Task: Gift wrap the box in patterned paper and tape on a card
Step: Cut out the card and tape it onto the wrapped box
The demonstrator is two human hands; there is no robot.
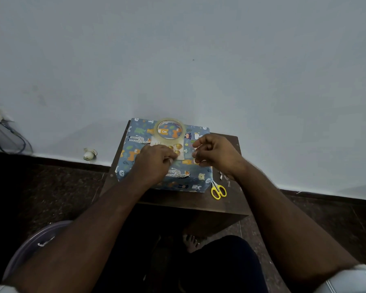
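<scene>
A box wrapped in blue animal-print paper (135, 144) sits on a small dark wooden table (199, 199). On its top lies a pale card with gold balloons (179, 149), partly under a roll of clear tape (170, 130) at the far side. My left hand (154, 161) rests on the card's left part, fingertips pinched together at its lower edge. My right hand (215, 153) hovers at the card's right edge with thumb and fingers pinched. A strip of clear tape between the two hands cannot be made out.
Yellow-handled scissors (218, 191) lie on the table by the box's near right corner, with small paper scraps (224, 177) beyond them. A white wall rises behind. A small white object (89, 154) and cables (11, 136) lie on the dark floor at left.
</scene>
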